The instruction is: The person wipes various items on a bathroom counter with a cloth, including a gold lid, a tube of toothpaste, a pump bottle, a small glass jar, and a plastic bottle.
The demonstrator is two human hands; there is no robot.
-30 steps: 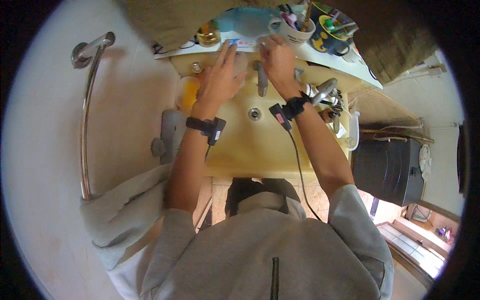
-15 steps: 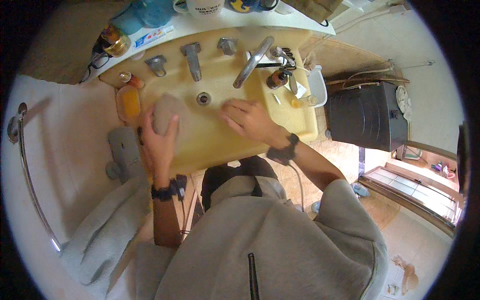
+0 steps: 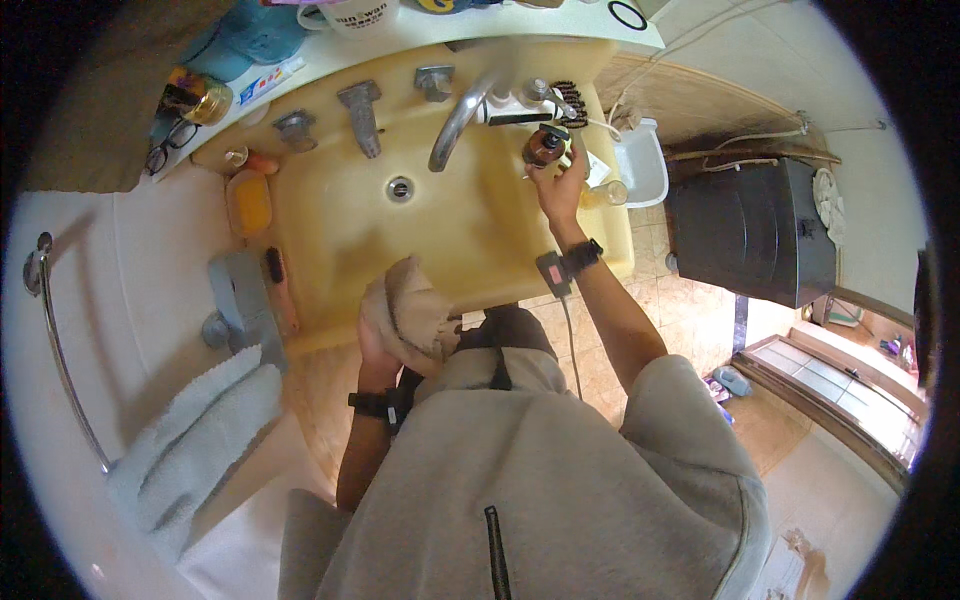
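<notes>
A beige cloth item [image 3: 408,312], soft and crumpled with a darker curved line across it, is held by my left hand [image 3: 374,352] at the sink's front edge. I cannot make out its exact kind. My right hand [image 3: 562,188] reaches to the right-hand ledge of the yellow sink [image 3: 330,275], its fingers closed around a dark brown pump bottle [image 3: 543,150]. Left of that bottle arches a chrome faucet [image 3: 452,125]. The drain [image 3: 400,190] is uncovered in the basin's middle.
A glass bottle [image 3: 605,194] with yellowish contents stands beside my right wrist. Orange soap in a dish [image 3: 250,203] and a brush [image 3: 282,290] lie on the left rim. Above, a white shelf [image 3: 480,24] carries a mug [image 3: 355,18] and toothpaste [image 3: 271,80].
My left hand has brought the beige cloth item from over the basin toward me and to the front edge. My right hand has moved right and taken hold of the pump bottle.
</notes>
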